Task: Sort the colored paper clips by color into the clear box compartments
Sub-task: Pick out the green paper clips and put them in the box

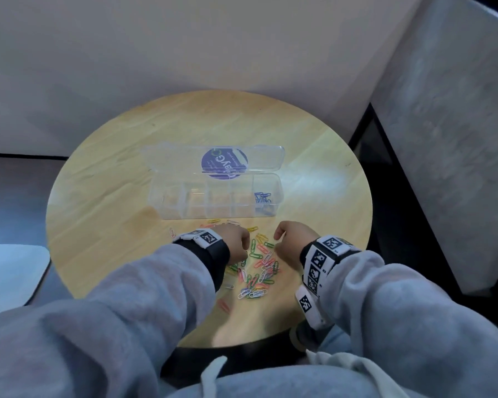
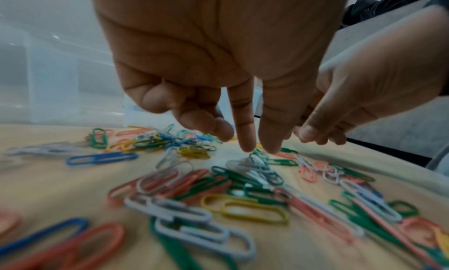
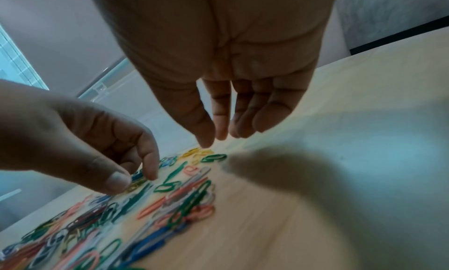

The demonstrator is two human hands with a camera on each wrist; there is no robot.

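Note:
A heap of colored paper clips (image 1: pixel 259 271) in red, green, blue, yellow and white lies on the round wooden table (image 1: pixel 112 168), near its front. Behind the heap stands the clear box (image 1: pixel 167 202), lid open and laid back. Its rightmost compartment holds several blue clips (image 1: pixel 262 198); the other compartments look empty. My left hand (image 2: pixel 258 149) hangs over the heap. Its thumb and forefinger point straight down, tips a little apart, at a green and white clip (image 2: pixel 255 162); its other fingers are curled. My right hand (image 3: pixel 216 139) hovers beside it with fingers hanging relaxed and holds nothing.
The box lid (image 1: pixel 213 156) carries a round purple sticker. Loose yellow clips (image 1: pixel 252 228) lie between the heap and the box. Walls close in behind and to the right of the table. A pale surface (image 1: pixel 9 271) sits low at the left.

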